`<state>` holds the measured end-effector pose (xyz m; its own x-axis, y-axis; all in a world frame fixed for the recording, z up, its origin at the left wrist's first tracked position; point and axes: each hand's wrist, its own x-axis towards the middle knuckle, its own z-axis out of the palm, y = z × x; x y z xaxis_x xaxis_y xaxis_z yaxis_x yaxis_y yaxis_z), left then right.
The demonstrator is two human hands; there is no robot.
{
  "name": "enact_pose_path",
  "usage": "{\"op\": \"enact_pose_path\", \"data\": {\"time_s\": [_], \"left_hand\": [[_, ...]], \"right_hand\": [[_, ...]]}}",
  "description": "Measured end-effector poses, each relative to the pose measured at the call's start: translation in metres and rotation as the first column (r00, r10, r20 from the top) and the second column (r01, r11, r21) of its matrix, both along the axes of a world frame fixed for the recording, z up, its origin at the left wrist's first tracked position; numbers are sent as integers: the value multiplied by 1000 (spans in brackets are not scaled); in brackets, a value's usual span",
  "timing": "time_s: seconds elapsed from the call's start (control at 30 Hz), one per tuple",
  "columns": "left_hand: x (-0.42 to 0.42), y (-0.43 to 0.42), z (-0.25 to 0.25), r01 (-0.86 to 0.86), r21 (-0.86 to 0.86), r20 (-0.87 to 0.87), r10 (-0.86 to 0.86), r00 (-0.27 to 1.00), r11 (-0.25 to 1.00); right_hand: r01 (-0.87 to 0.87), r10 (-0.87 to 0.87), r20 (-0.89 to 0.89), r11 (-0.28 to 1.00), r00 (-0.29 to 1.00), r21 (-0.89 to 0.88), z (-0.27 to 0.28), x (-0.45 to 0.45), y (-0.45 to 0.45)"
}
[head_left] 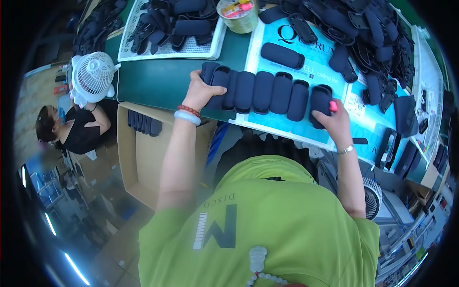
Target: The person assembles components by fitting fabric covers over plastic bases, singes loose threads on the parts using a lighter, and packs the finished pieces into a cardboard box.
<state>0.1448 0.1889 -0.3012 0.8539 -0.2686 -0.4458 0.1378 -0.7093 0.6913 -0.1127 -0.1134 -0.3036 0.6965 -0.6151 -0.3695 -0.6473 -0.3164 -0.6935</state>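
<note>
A row of dark navy, fabric-covered oblong pieces (263, 93) stands side by side along the table's near edge. My left hand (204, 91) is closed around the left end of this row, its thumb across an end piece (219, 80) and its fingers behind. At the right end, a little apart from the row, my right hand (334, 122) grips another navy oblong piece (320, 100), thumb on its near side. Something small and pink (333, 106) shows at my right fingers; I cannot make out what it is. A similar piece (282, 56) lies on its side behind the row.
A white basket (167, 56) and a heap (363, 28) hold more dark pieces. A tape roll (237, 19) with small items inside stands at the back. Below the table's left side is an open cardboard box (143, 167) with several pieces. A person (81, 126) sits left near a white fan (93, 76).
</note>
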Motion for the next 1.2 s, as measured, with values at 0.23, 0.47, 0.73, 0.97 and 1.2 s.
{"op": "enact_pose_path", "data": {"time_s": [0.23, 0.47, 0.73, 0.97, 1.2], "left_hand": [[-11, 31, -7, 8, 488, 440, -254, 861, 873], [-11, 34, 3, 43, 456, 397, -247, 884, 889], [-18, 56, 3, -49, 274, 569, -120, 814, 960], [-90, 225, 40, -428, 187, 676, 201, 709, 884], [-54, 266, -84, -291, 352, 644, -5, 765, 890]], "right_hand": [[-431, 172, -455, 708, 873, -559, 1, -40, -12], [-474, 279, -417, 726, 865, -497, -6, -49, -34], [-478, 307, -387, 722, 869, -501, -8, -37, -46], [-537, 586, 35, 763, 809, -360, 87, 52, 68], [-812, 938, 1, -300, -347, -501, 108, 183, 313]]}}
